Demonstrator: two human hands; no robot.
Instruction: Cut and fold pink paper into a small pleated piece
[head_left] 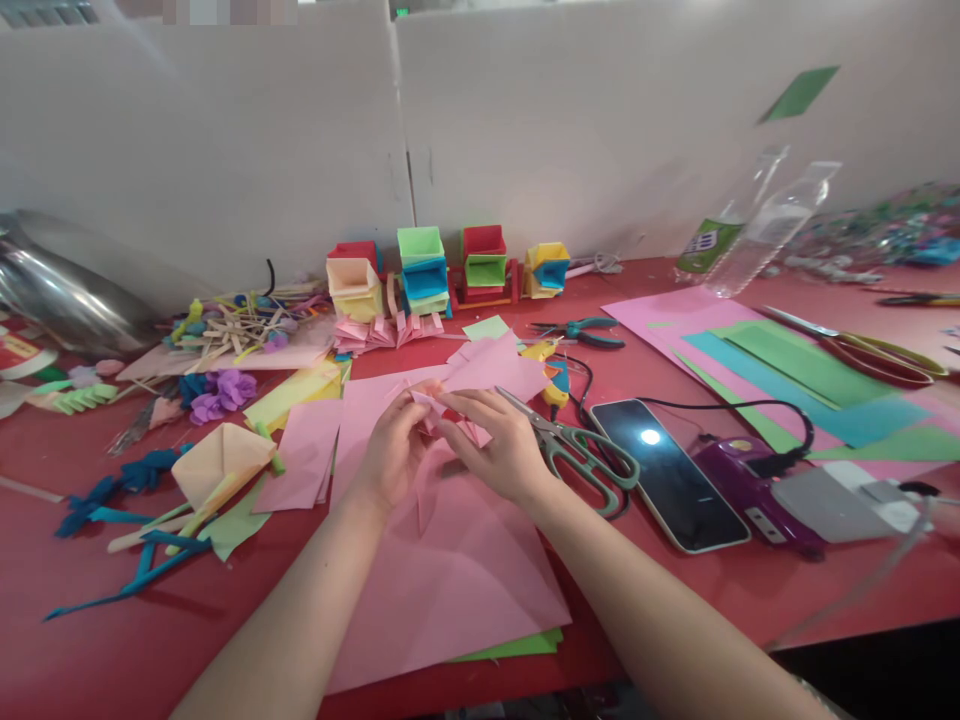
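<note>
Both of my hands meet above a stack of large pink paper sheets (450, 590) on the red table. Between the fingers is a small folded piece of pink paper (429, 402), partly covered by the fingertips. My left hand (399, 445) pinches it from the left. Bent over its right side, my right hand (495, 440) grips it too, with the fingertips close to the left ones. Grey-green handled scissors (592, 465) lie just right of my right hand. Loose pink paper pieces (499, 365) lie right behind the hands.
Folded paper boxes (424, 270) stand along the back. At right lie a phone (671, 475), a purple device (757, 490) with cables, coloured sheets (802, 375) and red-handled scissors (862, 350). Two plastic bottles (772, 230) stand behind. Paper scraps and flowers (221, 395) cover the left.
</note>
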